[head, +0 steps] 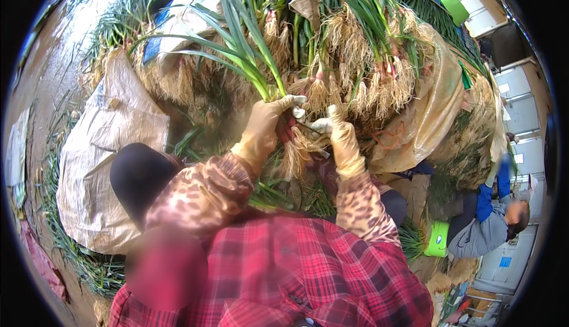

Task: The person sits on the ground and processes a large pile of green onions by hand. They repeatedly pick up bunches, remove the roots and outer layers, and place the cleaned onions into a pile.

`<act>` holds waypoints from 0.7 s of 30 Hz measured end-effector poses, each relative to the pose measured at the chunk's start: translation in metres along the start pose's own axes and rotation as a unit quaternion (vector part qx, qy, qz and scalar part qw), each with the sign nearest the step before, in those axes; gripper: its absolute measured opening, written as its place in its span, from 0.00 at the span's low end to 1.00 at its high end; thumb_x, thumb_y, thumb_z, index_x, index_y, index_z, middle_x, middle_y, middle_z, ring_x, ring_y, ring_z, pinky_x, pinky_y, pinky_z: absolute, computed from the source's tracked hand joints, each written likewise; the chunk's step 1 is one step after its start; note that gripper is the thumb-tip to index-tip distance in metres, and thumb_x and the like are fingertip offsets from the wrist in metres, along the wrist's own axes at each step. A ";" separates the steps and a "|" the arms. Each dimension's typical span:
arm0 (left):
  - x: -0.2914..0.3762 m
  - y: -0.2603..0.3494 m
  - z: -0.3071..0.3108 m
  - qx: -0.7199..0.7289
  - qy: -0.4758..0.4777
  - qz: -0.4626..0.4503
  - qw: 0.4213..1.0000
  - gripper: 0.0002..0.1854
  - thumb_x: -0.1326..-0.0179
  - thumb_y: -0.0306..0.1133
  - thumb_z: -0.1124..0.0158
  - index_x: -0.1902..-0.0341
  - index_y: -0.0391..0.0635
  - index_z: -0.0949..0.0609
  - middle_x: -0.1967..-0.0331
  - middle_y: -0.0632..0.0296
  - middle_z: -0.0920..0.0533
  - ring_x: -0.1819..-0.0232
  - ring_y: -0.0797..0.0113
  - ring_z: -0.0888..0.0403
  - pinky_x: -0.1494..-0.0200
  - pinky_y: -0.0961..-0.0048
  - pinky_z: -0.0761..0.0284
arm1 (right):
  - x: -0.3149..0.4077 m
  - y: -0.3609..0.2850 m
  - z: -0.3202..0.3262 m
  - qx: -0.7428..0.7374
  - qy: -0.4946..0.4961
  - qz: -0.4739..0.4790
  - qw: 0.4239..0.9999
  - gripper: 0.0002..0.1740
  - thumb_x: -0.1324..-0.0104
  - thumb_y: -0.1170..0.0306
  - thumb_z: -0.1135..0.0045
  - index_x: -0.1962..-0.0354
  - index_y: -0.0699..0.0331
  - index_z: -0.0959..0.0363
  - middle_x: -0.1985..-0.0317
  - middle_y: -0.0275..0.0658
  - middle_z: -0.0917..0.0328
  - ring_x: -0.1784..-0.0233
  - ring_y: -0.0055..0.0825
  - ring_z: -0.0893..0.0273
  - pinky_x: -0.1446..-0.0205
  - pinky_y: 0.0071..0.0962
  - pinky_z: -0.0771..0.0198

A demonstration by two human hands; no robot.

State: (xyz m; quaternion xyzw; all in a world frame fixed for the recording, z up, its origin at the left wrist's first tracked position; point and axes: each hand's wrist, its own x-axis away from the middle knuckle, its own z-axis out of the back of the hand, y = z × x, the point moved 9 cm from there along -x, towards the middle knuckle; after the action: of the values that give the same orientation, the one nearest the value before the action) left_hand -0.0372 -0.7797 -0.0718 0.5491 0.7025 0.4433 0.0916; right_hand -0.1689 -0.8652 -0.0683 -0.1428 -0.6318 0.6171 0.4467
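Note:
My left hand [263, 125], in a pale rubber glove with white fingertips, grips a small bunch of green garlic plants [266, 85] just above their reddish bulbs [284, 129]. Their long leaves point up and away from me, and the pale roots [295, 156] hang toward my lap. Close on the right is my right hand [340, 136], gloved the same way, with its thumb raised and its fingers curled beside the bulbs and roots. A thin dark strand [306, 127] runs from the bulbs to those fingers; whether they pinch it is unclear.
A heap of rooted garlic plants [351, 47] rises ahead of my hands. A woven sack [111, 149] lies at left, and plastic sheeting [426, 109] edges the heap at right. Loose leaves [318, 198] litter the ground. Another person [480, 229] sits at far right near a green stool [438, 238].

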 end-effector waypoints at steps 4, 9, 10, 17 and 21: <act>0.005 -0.019 -0.024 0.122 -0.091 0.058 0.987 0.08 0.38 0.33 0.41 0.61 0.41 0.21 0.87 0.72 0.33 0.89 0.78 0.38 0.87 0.80 0.42 | -0.031 -0.003 -0.050 -0.122 -0.278 -0.018 0.953 0.41 0.35 0.35 0.64 0.49 0.65 0.29 0.57 0.40 0.21 0.60 0.27 0.22 0.57 0.24 0.27; 0.027 -0.001 -0.045 0.190 -0.302 0.028 0.934 0.11 0.40 0.31 0.42 0.60 0.34 0.21 0.89 0.71 0.36 0.91 0.78 0.41 0.88 0.79 0.48 | -0.046 -0.080 -0.084 -0.311 -0.293 0.034 0.903 0.21 0.32 0.60 0.50 0.48 0.64 0.30 0.58 0.39 0.22 0.56 0.27 0.24 0.51 0.27 0.27; 0.030 -0.002 -0.047 0.178 -0.322 0.038 0.929 0.12 0.41 0.31 0.41 0.60 0.33 0.20 0.90 0.70 0.36 0.91 0.77 0.41 0.88 0.78 0.47 | -0.047 -0.093 -0.077 -0.295 -0.263 0.094 0.914 0.17 0.33 0.66 0.49 0.49 0.64 0.29 0.59 0.37 0.21 0.58 0.26 0.24 0.53 0.27 0.27; 0.031 0.000 -0.052 0.136 -0.293 0.035 0.946 0.09 0.41 0.32 0.41 0.67 0.36 0.22 0.89 0.65 0.28 0.90 0.73 0.34 0.87 0.78 0.41 | -0.068 -0.054 -0.011 -0.045 0.012 0.292 0.955 0.13 0.33 0.71 0.54 0.53 0.65 0.27 0.67 0.34 0.23 0.68 0.21 0.25 0.66 0.22 0.25; 0.022 0.009 -0.026 -0.084 -0.124 -0.005 0.989 0.07 0.42 0.29 0.39 0.62 0.38 0.20 0.86 0.70 0.27 0.88 0.79 0.33 0.87 0.82 0.41 | -0.059 -0.039 -0.025 0.594 0.116 0.258 0.753 0.28 0.29 0.48 0.62 0.76 0.61 0.30 0.86 0.31 0.40 0.84 0.23 0.37 0.81 0.25 0.37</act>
State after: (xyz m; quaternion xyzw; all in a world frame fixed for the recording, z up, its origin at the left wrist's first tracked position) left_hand -0.0552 -0.7749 -0.0422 0.5863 0.6490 0.4289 0.2260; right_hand -0.1024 -0.8997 -0.0605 -0.0770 -0.0207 0.9389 0.3348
